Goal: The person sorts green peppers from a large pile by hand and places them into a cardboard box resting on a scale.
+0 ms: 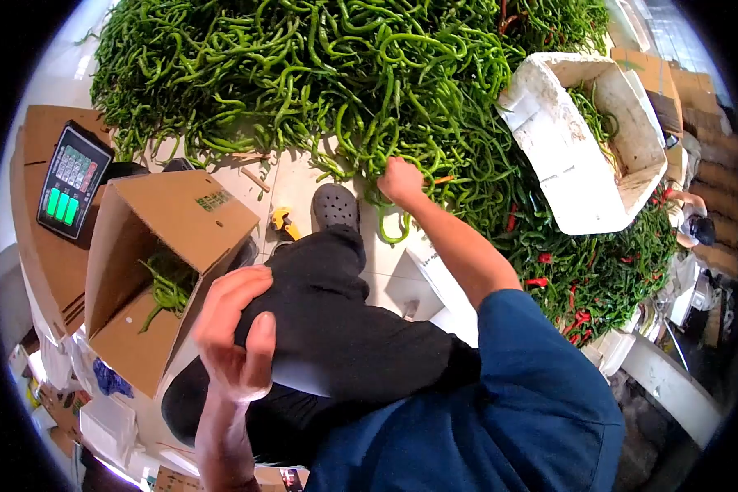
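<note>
My right hand [402, 182] is closed in a fist at the near edge of a large heap of long green chili peppers [303, 74]. Curled green chili peppers [395, 230] show just below the fist and seem gripped by it, though the fingers hide the grip. Over my left thigh, my left hand [234, 336] is raised with thumb and fingers apart, holding nothing. Beside it stands an open cardboard box [131, 328] with some green chili peppers [168, 291] inside.
A scale display [74, 180] with lit green digits stands at the left. A yellow-handled tool [284, 223] lies by my shoe [336, 207]. On the right, a white foam box [566, 180] holding some peppers rests on the heap, above scattered red peppers [578, 324]. Another person [693, 217] is at far right.
</note>
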### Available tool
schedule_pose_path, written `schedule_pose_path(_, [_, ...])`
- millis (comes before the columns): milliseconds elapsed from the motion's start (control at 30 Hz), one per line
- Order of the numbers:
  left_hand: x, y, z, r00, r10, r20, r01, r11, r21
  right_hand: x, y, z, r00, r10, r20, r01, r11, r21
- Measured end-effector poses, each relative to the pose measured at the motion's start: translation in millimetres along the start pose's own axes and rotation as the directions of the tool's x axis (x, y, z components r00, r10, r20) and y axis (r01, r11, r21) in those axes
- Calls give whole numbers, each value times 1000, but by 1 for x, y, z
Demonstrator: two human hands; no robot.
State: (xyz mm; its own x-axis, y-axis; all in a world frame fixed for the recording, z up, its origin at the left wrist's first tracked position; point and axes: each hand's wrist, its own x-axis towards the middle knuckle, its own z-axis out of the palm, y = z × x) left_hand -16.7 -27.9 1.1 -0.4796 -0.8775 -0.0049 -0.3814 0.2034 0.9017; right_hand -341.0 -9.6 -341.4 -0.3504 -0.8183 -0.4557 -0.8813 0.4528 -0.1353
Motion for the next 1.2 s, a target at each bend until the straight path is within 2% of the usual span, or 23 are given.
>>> schedule_pose_path(33, [0,1,0,1000,-3,-8,3,1000,7,-8,1,-17,999,-44,-13,45,999,15])
schedule_pose_path(67, [-1,0,0,1000,11,-17,-11,1000,9,-13,5,-40,997,-47,59,44,997,63])
schedule_pose_path(133, [-1,1,1,999,22,-25,-21,1000,4,-30,9,-96,991,-86,104,70,986,153])
schedule_pose_path(200, [-1,2,1,999,40,-13,-40,999,19,-28,34,-123,996,-60,67,42,967,251])
schedule_pose_path(233, [-1,4,1,999,52,-5,-52,998,26,-31,42,-139,996,-90,3,82,923,375])
schedule_pose_path(267, [-2,4,2,999,54,-5,-54,998,23,-27,53,-152,996,-62,60,29,896,444])
schedule_pose_path(333, [-3,4,4,998,60,-7,-60,998,20,-35,56,-185,992,-110,67,57,843,535])
schedule_pose_path(367, [-4,5,4,998,60,-16,-60,998,17,-38,53,-203,980,-98,175,-23,813,582])
schedule_pose_path(400, [-5,5,4,998,63,-20,-63,998,23,-38,50,-210,976,-137,170,-11,748,664])
schedule_pose_path(500, [-8,5,4,998,56,-39,-55,998,18,-43,38,-248,962,-106,250,-50,837,545])
schedule_pose_path(600, [-11,5,3,996,64,-54,-63,998,21,-28,40,-252,945,-111,307,-86,824,561])
schedule_pose_path(733, [-16,3,2,994,62,-92,-61,998,17,-21,23,-236,956,-99,278,-77,825,560])
schedule_pose_path(800, [-19,-2,1,990,89,-108,-87,996,22,-19,19,-207,972,-230,39,177,835,520])
schedule_pose_path(867, [-23,-3,-2,992,91,-89,-89,996,33,10,42,-152,905,-388,-176,423,864,271])
schedule_pose_path(933, [-27,-3,-4,991,93,-97,-90,995,39,3,34,-151,948,-303,92,241,879,411])
schedule_pose_path(967, [-29,-4,-5,991,90,-101,-86,995,46,-25,11,-169,965,-256,52,208,873,442])
schedule_pose_path(1067, [-35,-8,-10,990,96,-99,-89,993,79,-69,-19,-203,962,-201,184,29,746,665])
schedule_pose_path(1133, [-36,-8,-14,992,97,-83,-89,991,103,-91,-29,-226,963,-184,196,-4,719,695])
schedule_pose_path(1200, [-37,-9,-15,991,114,-75,-104,988,117,-105,-34,-242,971,-178,157,-8,636,772])
